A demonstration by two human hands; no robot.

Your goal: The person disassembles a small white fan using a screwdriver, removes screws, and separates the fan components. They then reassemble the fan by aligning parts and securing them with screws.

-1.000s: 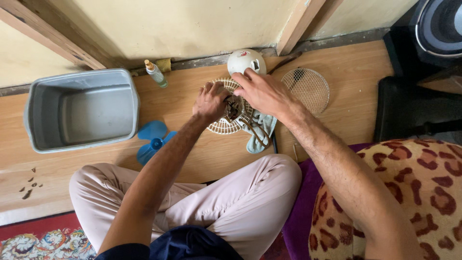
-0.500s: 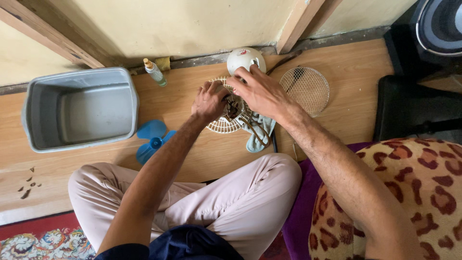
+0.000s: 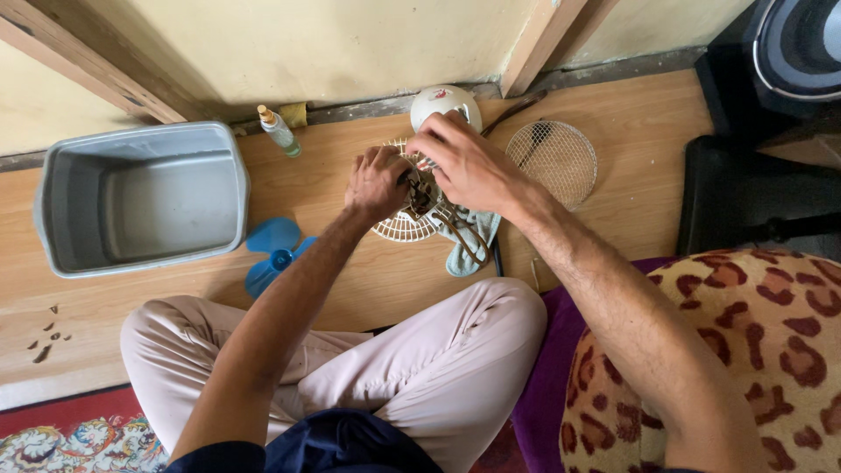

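A person sits cross-legged on the wooden floor (image 3: pixel 350 289), working on a small dismantled fan. The fan's cream rear grille (image 3: pixel 401 226) lies flat on the floor in front of the knees, with the white motor housing (image 3: pixel 443 101) just behind it near the wall. The left hand (image 3: pixel 377 182) presses on the grille, fingers curled over its centre; whether this grip closes on anything cannot be told. The right hand (image 3: pixel 462 159) reaches across from the other side, its grip closed around the dark motor parts at the hub, where brownish wires (image 3: pixel 460 232) trail over a pale green cloth (image 3: pixel 469 238).

The risks appear to lie at that hub. The loose wires hang close to both hands, so a sharp tug could snag or tear one from its joint. The grille's thin ribs could bend under the left hand's pressure. The blue fan blade (image 3: pixel 273 254) lies beside the left knee, where a shifting leg might crack it. The front wire guard (image 3: pixel 552 159) rests just right of the right hand, and the small spray bottle (image 3: pixel 279 131) stands near the grey plastic tub (image 3: pixel 140 197); an elbow swing could knock it over.
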